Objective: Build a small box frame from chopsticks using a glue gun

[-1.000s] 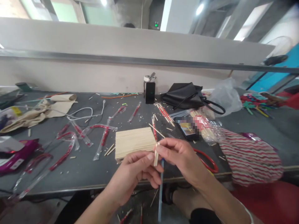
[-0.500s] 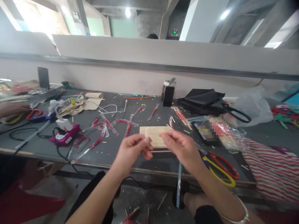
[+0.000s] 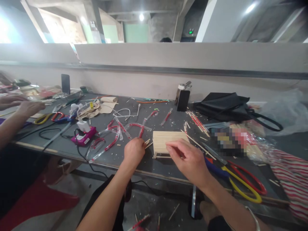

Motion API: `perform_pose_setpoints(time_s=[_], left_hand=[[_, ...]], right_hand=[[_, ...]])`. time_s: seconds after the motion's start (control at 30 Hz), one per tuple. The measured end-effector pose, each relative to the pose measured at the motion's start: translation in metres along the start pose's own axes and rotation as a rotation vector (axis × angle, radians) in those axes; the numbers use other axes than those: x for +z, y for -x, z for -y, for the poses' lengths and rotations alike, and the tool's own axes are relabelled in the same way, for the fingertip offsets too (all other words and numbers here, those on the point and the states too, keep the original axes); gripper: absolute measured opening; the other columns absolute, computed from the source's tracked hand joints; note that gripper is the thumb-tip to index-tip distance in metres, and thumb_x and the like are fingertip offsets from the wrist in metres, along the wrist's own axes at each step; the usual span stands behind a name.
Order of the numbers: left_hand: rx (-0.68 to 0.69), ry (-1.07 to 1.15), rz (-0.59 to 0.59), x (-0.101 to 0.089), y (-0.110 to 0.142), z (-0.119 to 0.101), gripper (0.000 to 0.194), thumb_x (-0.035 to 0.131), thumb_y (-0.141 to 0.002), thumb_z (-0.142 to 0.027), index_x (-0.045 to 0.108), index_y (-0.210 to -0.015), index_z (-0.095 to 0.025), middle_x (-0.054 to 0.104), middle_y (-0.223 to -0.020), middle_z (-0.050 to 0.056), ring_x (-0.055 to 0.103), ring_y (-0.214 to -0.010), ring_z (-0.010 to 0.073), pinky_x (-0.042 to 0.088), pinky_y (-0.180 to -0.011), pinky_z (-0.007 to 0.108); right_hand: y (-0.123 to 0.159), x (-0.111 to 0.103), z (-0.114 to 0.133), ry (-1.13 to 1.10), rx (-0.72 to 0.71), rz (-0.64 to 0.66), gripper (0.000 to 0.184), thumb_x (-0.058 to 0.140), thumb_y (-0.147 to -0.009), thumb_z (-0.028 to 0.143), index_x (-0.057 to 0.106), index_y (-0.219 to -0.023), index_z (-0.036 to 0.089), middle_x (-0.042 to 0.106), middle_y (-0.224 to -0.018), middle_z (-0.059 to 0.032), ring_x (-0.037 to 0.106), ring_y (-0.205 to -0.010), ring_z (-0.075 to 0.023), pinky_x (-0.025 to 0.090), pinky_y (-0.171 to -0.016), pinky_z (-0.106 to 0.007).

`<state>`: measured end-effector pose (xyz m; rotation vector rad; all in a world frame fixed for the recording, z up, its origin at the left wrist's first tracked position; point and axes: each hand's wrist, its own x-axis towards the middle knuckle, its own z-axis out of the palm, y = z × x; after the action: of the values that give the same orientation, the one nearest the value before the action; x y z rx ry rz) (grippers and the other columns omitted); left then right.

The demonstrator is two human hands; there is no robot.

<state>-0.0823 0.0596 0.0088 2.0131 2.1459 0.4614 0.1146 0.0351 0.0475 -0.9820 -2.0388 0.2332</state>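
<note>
A small slatted piece made of thin wooden sticks [image 3: 168, 139], like a miniature bench or table, stands on the dark worktable [image 3: 134, 162] on short legs. My left hand [image 3: 134, 152] is just left of it, fingers closed, with the ends of a few short wooden sticks [image 3: 148, 144] poking out beside the fingertips. At the piece's front right, my right hand [image 3: 189, 160] has its thumb and fingers pinched together. Whether anything is between those fingertips cannot be made out. The right hand covers part of the piece's front.
Scissors with red and yellow handles [image 3: 245, 179] lie right of my right hand. Plastic wrappers [image 3: 108, 144], a purple power socket [image 3: 84, 136] and cables lie left. Behind stand a phone [image 3: 183, 100] and a black bag [image 3: 223, 106]. A co-worker's hands [image 3: 26, 107] are far left.
My hands were close together in front of the slatted piece; now they are apart, the left one down by short sticks at its left. The view has turned somewhat left.
</note>
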Motion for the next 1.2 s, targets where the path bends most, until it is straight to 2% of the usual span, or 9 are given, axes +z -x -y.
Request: perform_pose_setpoints(time_s=[0.37,0.6,0.7,0.83,0.97,1.1,1.2], left_hand=[[0.044,-0.202,0.097,0.004,-0.003,-0.008,0.025,0.042,-0.089,-0.022,0.066,-0.084,-0.014,0.069,-0.089,0.013,0.066,-0.087,0.0235,0.046,-0.072,0.030],[0.069,-0.216,0.105,0.003,0.007,-0.018,0.023,0.041,-0.089,-0.018,0.064,-0.086,-0.017,0.067,-0.091,0.010,0.068,-0.082,0.0220,0.047,-0.065,0.028],[0.036,-0.216,0.107,-0.001,0.007,-0.013,0.024,0.041,-0.085,-0.012,0.065,-0.085,-0.015,0.068,-0.089,0.013,0.069,-0.080,0.0236,0.047,-0.064,0.029],[0.034,-0.195,0.119,-0.008,0.009,0.001,0.024,0.042,-0.084,-0.012,0.066,-0.082,-0.014,0.069,-0.087,0.015,0.068,-0.084,0.0262,0.048,-0.067,0.031],[0.064,-0.169,0.129,-0.012,0.017,0.011,0.024,0.044,-0.082,-0.010,0.066,-0.081,-0.016,0.070,-0.088,0.013,0.068,-0.086,0.0241,0.047,-0.070,0.030],[0.068,-0.143,0.141,-0.018,0.024,0.019,0.024,0.043,-0.082,-0.009,0.067,-0.083,-0.016,0.072,-0.087,0.013,0.069,-0.084,0.0222,0.045,-0.067,0.027],[0.075,-0.124,0.146,-0.024,0.028,0.030,0.022,0.044,-0.083,-0.011,0.066,-0.082,-0.014,0.071,-0.084,0.013,0.068,-0.081,0.0227,0.043,-0.064,0.027]], right_hand=[[0.006,0.002,-0.003,-0.040,-0.064,0.040,0.011,0.051,-0.091,0.019,0.063,-0.090,0.019,0.065,-0.077,-0.0020,0.060,-0.071,-0.0142,0.045,-0.066,-0.025],[0.011,0.007,0.002,-0.034,-0.188,0.131,0.011,0.052,-0.091,0.015,0.062,-0.095,0.018,0.065,-0.080,-0.0032,0.060,-0.074,-0.0150,0.045,-0.067,-0.026],[0.015,0.009,0.004,-0.012,-0.249,0.167,0.012,0.051,-0.091,0.015,0.061,-0.098,0.018,0.065,-0.080,-0.0026,0.058,-0.074,-0.0150,0.044,-0.067,-0.026],[0.018,0.015,0.010,-0.005,-0.255,0.190,0.013,0.049,-0.092,0.015,0.059,-0.099,0.018,0.064,-0.081,-0.0022,0.058,-0.077,-0.0147,0.044,-0.069,-0.026],[0.006,0.033,0.024,0.190,-0.242,0.248,0.019,0.048,-0.091,0.014,0.059,-0.107,0.016,0.064,-0.093,-0.0065,0.057,-0.087,-0.0186,0.045,-0.074,-0.030],[-0.021,0.063,0.037,0.529,-0.295,0.415,0.017,0.050,-0.087,0.009,0.062,-0.099,0.012,0.064,-0.094,-0.0120,0.054,-0.088,-0.0249,0.044,-0.074,-0.037],[-0.040,0.084,0.039,0.621,-0.373,0.529,0.017,0.049,-0.087,0.010,0.065,-0.095,0.008,0.065,-0.090,-0.0143,0.054,-0.091,-0.0268,0.042,-0.076,-0.040]])
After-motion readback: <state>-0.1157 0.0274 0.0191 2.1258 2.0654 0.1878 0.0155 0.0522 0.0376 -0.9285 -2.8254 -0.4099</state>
